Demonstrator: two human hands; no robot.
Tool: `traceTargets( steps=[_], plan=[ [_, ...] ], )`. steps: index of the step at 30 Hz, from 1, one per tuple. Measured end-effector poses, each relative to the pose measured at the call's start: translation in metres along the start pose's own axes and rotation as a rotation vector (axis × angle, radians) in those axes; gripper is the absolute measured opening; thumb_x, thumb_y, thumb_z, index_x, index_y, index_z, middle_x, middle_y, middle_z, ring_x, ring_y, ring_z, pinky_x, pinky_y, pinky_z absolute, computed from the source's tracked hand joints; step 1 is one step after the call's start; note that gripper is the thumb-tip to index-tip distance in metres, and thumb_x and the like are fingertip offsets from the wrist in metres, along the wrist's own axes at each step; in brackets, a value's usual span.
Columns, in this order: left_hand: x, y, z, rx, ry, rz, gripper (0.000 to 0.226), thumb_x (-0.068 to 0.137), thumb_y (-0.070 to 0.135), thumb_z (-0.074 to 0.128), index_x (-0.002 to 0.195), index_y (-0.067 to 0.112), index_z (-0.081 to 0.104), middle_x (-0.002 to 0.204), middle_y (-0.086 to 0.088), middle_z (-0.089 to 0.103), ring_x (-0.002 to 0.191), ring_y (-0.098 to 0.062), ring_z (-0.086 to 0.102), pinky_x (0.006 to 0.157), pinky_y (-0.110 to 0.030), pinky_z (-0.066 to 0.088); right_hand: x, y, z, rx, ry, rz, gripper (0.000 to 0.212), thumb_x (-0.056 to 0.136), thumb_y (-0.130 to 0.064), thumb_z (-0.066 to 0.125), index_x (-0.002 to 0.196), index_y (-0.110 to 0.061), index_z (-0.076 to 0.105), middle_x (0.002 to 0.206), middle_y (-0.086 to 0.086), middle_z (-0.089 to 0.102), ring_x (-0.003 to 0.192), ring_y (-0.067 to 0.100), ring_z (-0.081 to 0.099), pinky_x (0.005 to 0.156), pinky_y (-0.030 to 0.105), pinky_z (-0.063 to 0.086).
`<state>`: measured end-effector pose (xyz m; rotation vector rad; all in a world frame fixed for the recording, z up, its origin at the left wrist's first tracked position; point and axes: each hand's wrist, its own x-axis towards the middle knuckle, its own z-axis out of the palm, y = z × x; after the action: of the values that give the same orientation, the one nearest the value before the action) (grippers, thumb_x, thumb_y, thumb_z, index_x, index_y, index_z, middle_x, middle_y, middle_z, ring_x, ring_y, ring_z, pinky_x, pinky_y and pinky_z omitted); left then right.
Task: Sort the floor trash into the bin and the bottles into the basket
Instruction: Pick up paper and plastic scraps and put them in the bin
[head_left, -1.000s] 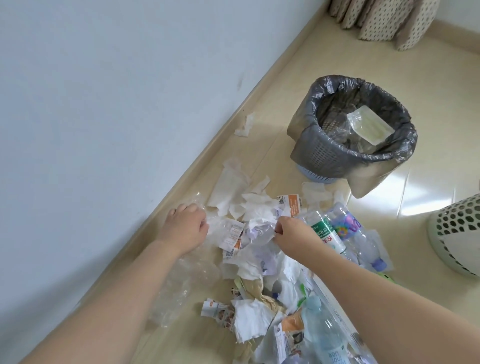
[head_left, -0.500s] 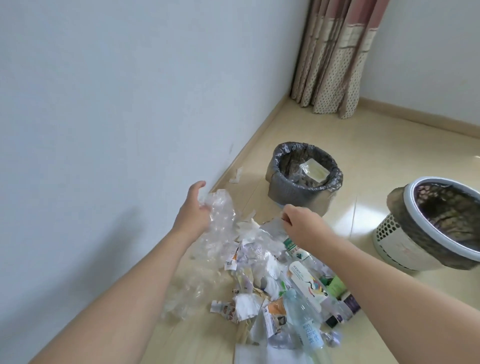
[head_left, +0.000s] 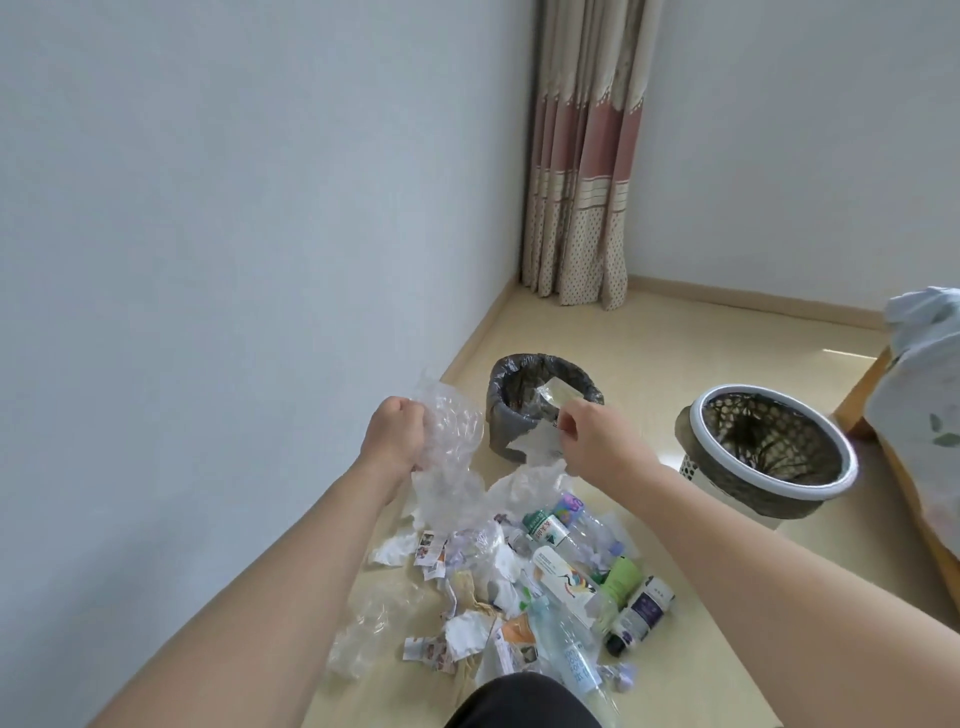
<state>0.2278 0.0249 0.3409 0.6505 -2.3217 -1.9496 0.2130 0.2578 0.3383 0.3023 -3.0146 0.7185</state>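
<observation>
2 hands lifting trash above the floor pile

The left hand (head_left: 397, 441) is fisted on crumpled clear plastic (head_left: 449, 447); the right hand (head_left: 589, 441) pinches white paper (head_left: 537, 447) before the bin (head_left: 519, 410); bottles (head_left: 561, 545) lie below, the basket (head_left: 769, 452) rightmost.

Bottle labels (head_left: 546, 531) – print blurred, nothing legible.

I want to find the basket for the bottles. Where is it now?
In the head view the white basket stands on the floor at the right, beyond the right hand and right of the black-lined bin.
</observation>
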Motion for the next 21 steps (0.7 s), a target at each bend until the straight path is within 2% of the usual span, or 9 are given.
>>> traceTargets(
  steps=[2, 7, 11, 14, 17, 21],
  plan=[
    [-0.008, 0.009, 0.001, 0.057, -0.001, 0.046, 0.012, 0.090, 0.011, 0.039, 0.089, 0.012, 0.051, 0.082, -0.006, 0.052, 0.069, -0.025, 0.051, 0.058, -0.034, 0.050, -0.005, -0.002, -0.004, 0.007, 0.015, 0.033, 0.015, 0.082, -0.003, 0.044, 0.079, -0.016, 0.051, 0.073, 0.001, 0.055, 0.066, 0.022, 0.052, 0.053, 0.028, 0.038],
    [-0.012, 0.019, -0.008, 0.107, 0.009, 0.093, 0.006, 0.088, 0.012, 0.041, 0.084, 0.016, 0.045, 0.082, -0.003, 0.050, 0.067, -0.022, 0.051, 0.055, -0.033, 0.052, -0.009, -0.006, -0.001, 0.026, -0.045, 0.091, 0.016, 0.084, -0.005, 0.044, 0.076, -0.018, 0.050, 0.075, 0.002, 0.056, 0.069, 0.022, 0.053, 0.055, 0.028, 0.039],
    [-0.010, 0.021, -0.014, 0.149, 0.007, 0.092, 0.012, 0.082, 0.015, 0.043, 0.092, 0.016, 0.050, 0.086, -0.002, 0.054, 0.074, -0.023, 0.058, 0.068, -0.041, 0.057, 0.001, -0.005, 0.002, 0.102, -0.034, 0.174, 0.022, 0.083, -0.003, 0.044, 0.071, -0.020, 0.047, 0.074, 0.001, 0.055, 0.070, 0.024, 0.058, 0.053, 0.027, 0.041],
    [-0.003, 0.023, -0.009, 0.070, 0.006, 0.096, 0.017, 0.087, 0.005, 0.043, 0.101, 0.012, 0.049, 0.088, -0.001, 0.049, 0.073, -0.021, 0.053, 0.069, -0.039, 0.054, 0.013, -0.002, 0.005, 0.236, 0.031, 0.223, 0.023, 0.084, -0.003, 0.046, 0.070, -0.020, 0.047, 0.074, 0.003, 0.056, 0.067, 0.024, 0.061, 0.051, 0.028, 0.043],
    [0.011, 0.026, 0.002, -0.069, 0.029, 0.048, 0.021, 0.090, -0.001, 0.043, 0.106, 0.012, 0.048, 0.084, -0.001, 0.050, 0.069, -0.019, 0.052, 0.063, -0.034, 0.053, 0.025, 0.000, 0.006, 0.183, 0.051, 0.170, 0.027, 0.086, -0.004, 0.048, 0.068, -0.023, 0.043, 0.072, -0.004, 0.049, 0.065, 0.016, 0.048, 0.051, 0.025, 0.034],
    [0.050, 0.030, 0.032, -0.182, 0.035, -0.003, 0.022, 0.087, -0.003, 0.042, 0.101, 0.013, 0.045, 0.085, -0.009, 0.049, 0.074, -0.025, 0.049, 0.051, -0.027, 0.046, 0.060, 0.014, 0.008, 0.148, 0.073, 0.119, 0.029, 0.087, -0.007, 0.047, 0.067, -0.026, 0.039, 0.071, -0.007, 0.047, 0.066, 0.016, 0.046, 0.052, 0.025, 0.031]
  ],
)
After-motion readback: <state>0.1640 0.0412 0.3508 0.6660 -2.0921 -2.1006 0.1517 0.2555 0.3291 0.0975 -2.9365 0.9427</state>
